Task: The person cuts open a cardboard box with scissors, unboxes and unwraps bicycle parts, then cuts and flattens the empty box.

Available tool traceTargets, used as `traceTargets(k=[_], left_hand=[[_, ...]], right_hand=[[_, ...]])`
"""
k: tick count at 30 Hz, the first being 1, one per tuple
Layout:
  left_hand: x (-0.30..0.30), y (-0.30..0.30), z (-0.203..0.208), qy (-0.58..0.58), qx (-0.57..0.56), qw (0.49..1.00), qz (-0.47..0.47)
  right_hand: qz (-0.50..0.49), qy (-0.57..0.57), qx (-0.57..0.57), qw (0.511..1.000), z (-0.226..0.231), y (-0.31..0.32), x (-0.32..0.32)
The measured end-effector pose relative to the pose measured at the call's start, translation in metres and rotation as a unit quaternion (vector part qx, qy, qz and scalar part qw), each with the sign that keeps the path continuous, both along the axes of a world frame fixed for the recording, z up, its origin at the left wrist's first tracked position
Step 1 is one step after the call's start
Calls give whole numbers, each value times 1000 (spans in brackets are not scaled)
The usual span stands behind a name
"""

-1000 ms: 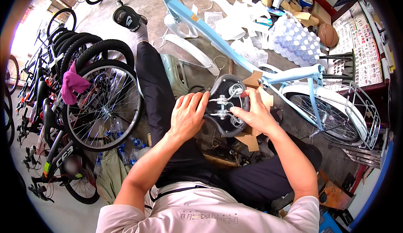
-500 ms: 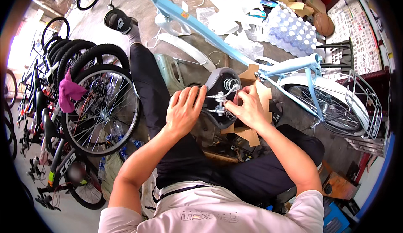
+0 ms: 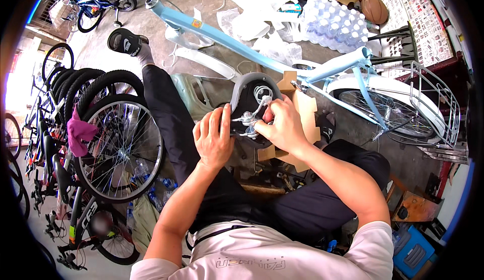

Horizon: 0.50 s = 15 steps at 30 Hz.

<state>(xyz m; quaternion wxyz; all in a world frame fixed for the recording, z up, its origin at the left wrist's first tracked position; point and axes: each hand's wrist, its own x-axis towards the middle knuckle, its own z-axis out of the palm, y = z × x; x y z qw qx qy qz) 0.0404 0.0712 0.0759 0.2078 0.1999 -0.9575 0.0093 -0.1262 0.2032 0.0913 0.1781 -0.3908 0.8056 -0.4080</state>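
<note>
Left hand [image 3: 214, 136] has its grip on the upturned saddle [image 3: 245, 97]; right hand [image 3: 284, 127] pinches its metal clamp [image 3: 248, 119].

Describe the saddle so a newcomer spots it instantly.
Start at the long light-blue bicycle frame. Below its middle, between the left hand and right hand, is the saddle, dark underside showing. Unlike the brown cardboard beside it, it has a grey rim and coiled metal spring.

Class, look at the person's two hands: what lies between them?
In the head view, a bicycle saddle lies between the left hand and the right hand, its underside, with metal clamp, facing the camera.
</note>
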Motion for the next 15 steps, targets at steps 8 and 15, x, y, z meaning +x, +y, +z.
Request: traceTargets(k=[8, 15], left_hand=[[-1, -14, 12, -27, -1, 999, -32], [-1, -21, 5, -42, 61, 996, -41]], right_hand=[[9, -26, -55, 998, 4, -6, -8], [19, -41, -14, 999, 7, -2, -8]])
